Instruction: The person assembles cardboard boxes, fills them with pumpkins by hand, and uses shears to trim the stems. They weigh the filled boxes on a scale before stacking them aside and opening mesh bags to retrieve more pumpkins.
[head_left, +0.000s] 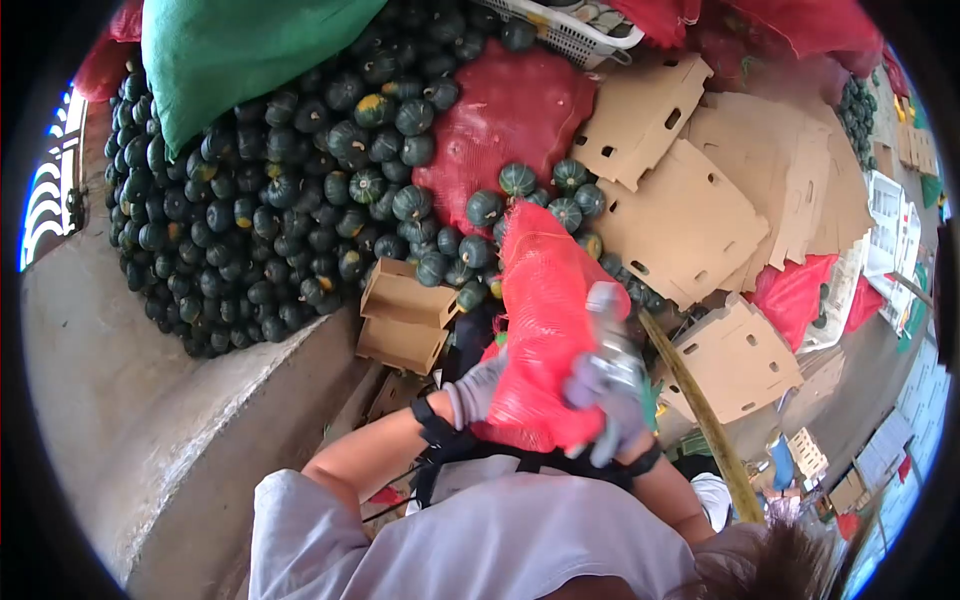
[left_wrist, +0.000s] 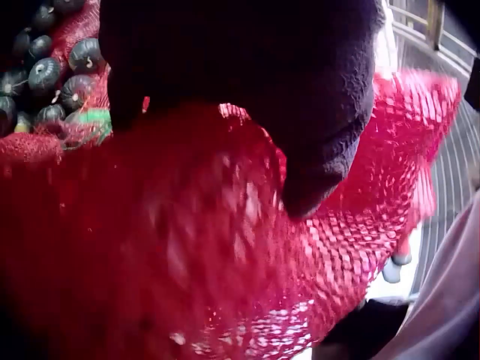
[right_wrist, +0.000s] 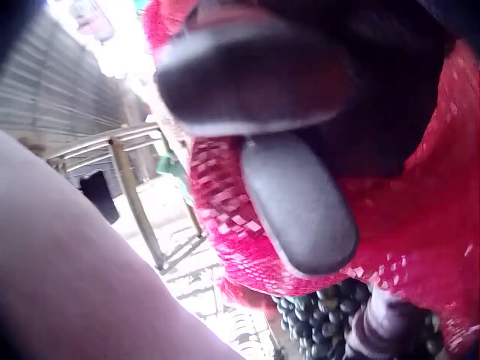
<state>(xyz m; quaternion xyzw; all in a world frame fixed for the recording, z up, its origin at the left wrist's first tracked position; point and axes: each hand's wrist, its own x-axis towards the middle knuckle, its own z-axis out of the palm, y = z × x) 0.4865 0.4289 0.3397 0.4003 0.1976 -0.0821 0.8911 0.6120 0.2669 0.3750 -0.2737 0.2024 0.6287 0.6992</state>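
A red mesh bag [head_left: 545, 330] hangs in front of the person's body, long and narrow toward its far end. The gloved left hand [head_left: 478, 392] grips its left side, and the fingers disappear behind the mesh. In the left wrist view, the dark glove [left_wrist: 255, 90] lies over the bag's bunched netting [left_wrist: 352, 232]. At the bag's right side, the gloved right hand [head_left: 622, 415] holds a motion-blurred grey object [head_left: 618, 350]. Two smooth, rounded grey parts [right_wrist: 300, 202] of this object cross in front of the mesh in the right wrist view; I cannot tell its kind.
Dark green squashes [head_left: 290, 220] form a large pile at the left, beside a concrete ledge [head_left: 220, 420]. A filled red sack [head_left: 500, 120] and flattened cardboard [head_left: 690, 220] lie ahead. Small cardboard boxes [head_left: 405, 315] stand near the left hand. A pole [head_left: 705, 420] slants past the right arm.
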